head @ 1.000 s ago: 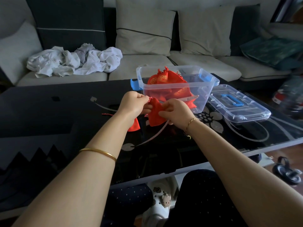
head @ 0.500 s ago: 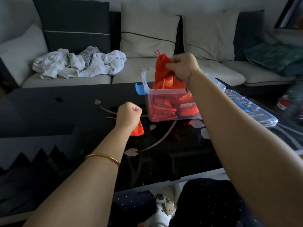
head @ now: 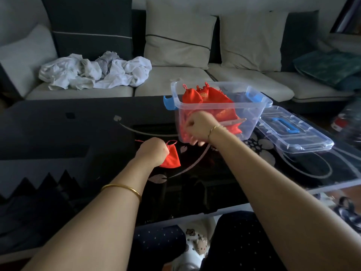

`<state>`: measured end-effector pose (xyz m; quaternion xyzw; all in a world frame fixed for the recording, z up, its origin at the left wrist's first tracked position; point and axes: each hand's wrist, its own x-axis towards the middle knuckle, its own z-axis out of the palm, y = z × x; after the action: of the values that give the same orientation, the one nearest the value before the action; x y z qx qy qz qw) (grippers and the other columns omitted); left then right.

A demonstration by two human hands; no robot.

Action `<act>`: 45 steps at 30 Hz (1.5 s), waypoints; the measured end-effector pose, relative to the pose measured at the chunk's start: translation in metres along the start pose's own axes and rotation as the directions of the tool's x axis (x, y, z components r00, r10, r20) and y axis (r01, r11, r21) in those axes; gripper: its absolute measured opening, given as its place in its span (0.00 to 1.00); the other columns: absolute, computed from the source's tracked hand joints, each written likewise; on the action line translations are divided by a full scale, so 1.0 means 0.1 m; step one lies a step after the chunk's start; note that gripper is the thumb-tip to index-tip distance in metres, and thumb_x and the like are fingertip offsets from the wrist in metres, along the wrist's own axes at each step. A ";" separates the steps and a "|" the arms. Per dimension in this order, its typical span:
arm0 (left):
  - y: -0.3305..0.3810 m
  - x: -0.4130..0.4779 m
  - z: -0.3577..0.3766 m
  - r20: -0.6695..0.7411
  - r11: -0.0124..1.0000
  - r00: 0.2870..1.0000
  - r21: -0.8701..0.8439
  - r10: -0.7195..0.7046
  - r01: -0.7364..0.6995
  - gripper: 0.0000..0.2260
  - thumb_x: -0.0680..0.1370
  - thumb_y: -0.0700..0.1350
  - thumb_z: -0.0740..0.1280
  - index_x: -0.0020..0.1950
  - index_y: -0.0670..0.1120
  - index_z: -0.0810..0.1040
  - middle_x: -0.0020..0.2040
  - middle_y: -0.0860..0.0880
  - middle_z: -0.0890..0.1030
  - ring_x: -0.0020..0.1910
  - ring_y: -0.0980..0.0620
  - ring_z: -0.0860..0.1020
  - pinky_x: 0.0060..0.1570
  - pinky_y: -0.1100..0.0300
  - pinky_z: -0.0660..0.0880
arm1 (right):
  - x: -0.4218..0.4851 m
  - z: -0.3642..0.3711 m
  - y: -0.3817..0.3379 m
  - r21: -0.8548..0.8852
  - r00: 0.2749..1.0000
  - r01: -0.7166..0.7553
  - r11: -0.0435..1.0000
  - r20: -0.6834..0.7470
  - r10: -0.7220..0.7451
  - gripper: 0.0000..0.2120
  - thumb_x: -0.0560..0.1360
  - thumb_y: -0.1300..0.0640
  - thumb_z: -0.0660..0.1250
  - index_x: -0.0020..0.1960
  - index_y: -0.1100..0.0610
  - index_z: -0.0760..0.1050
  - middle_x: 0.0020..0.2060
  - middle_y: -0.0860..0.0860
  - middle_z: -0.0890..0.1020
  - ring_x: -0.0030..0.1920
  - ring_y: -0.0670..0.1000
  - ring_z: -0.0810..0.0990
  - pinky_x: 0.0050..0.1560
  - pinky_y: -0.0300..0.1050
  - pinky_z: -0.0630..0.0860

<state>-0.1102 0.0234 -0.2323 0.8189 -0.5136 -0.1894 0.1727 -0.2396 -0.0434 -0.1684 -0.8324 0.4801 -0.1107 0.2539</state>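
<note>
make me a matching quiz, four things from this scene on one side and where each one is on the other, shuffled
Things:
1. red drawstring pouch
2. clear storage bin
3. clear lid with blue handle
4. pile of white clothes

Places:
a. on the sofa seat
b. flat on the table, right of the bin
c. gripped by the left hand
d. on the table, holding more red pouches

Pairs: 1-c, 2-d, 3-b, 4-a
</note>
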 end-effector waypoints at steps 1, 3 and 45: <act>0.01 -0.04 -0.02 0.003 0.999 1.000 -0.034 0.030 -0.030 0.09 0.77 0.39 0.63 0.52 0.41 0.82 0.53 0.44 0.82 0.54 0.46 0.79 0.58 0.52 0.74 | -0.01 0.12 0.03 -0.024 0.991 -0.028 0.999 0.129 0.031 0.11 0.76 0.63 0.61 0.55 0.65 0.76 0.42 0.61 0.82 0.40 0.59 0.82 0.41 0.52 0.80; 0.01 -0.11 -0.05 -0.030 0.996 0.999 -0.084 0.040 -0.042 0.07 0.75 0.37 0.64 0.47 0.40 0.82 0.48 0.43 0.83 0.51 0.45 0.80 0.55 0.51 0.75 | -0.03 0.33 0.09 -0.062 0.966 -0.013 0.998 0.256 0.028 0.14 0.74 0.61 0.65 0.59 0.62 0.73 0.47 0.62 0.82 0.42 0.60 0.82 0.39 0.52 0.79; 0.03 -0.21 -0.35 -0.350 0.995 0.932 0.074 0.091 -0.069 0.07 0.79 0.41 0.61 0.52 0.46 0.78 0.50 0.47 0.78 0.46 0.48 0.77 0.40 0.55 0.72 | -0.04 0.10 0.75 0.063 0.990 0.086 0.994 -0.117 -0.078 0.06 0.76 0.61 0.63 0.45 0.59 0.80 0.34 0.52 0.82 0.21 0.44 0.72 0.29 0.36 0.72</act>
<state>-0.1035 0.0440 -0.1979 0.8228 -0.5127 -0.0168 0.2446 -0.2933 -0.0674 -0.2162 -0.8347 0.4550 -0.1848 0.2493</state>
